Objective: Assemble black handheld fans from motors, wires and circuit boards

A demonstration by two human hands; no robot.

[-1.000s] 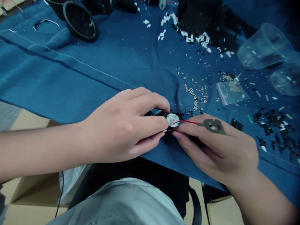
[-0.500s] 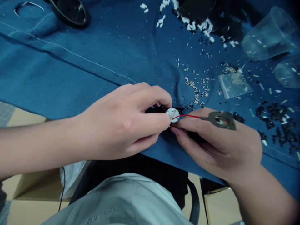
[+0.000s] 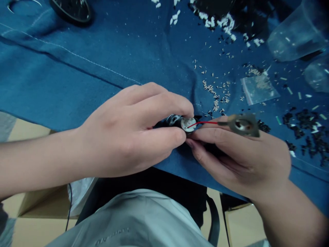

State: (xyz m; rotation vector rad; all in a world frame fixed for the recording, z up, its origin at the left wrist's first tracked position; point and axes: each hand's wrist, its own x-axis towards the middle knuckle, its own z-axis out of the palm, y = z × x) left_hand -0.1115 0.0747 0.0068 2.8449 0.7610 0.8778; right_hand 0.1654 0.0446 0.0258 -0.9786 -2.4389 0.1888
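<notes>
My left hand [image 3: 128, 132] grips a small black component [image 3: 172, 120] with a round silver disc [image 3: 188, 124] on its end, its fingers curled around it. My right hand [image 3: 239, 161] is pressed close against that disc from the right, fingers curled beneath. A thin red wire [image 3: 203, 122] runs from the disc across my right fingers to a flat dark metal plate [image 3: 243, 125] with a round hole. The plate hovers over the back of my right hand. Much of the black component is hidden by my left fingers.
A blue cloth [image 3: 77, 61] covers the table, strewn with tiny pins [image 3: 214, 96], white bits [image 3: 218, 20] and black pieces [image 3: 303, 127]. A plastic bag [image 3: 259, 90], clear plastic cups [image 3: 295, 34] and a black bowl [image 3: 72, 10] lie beyond my hands.
My hands have risen slightly in view and the cloth has shifted upward. More of the black component shows beside the disc, and the dark plate has lifted slightly.
</notes>
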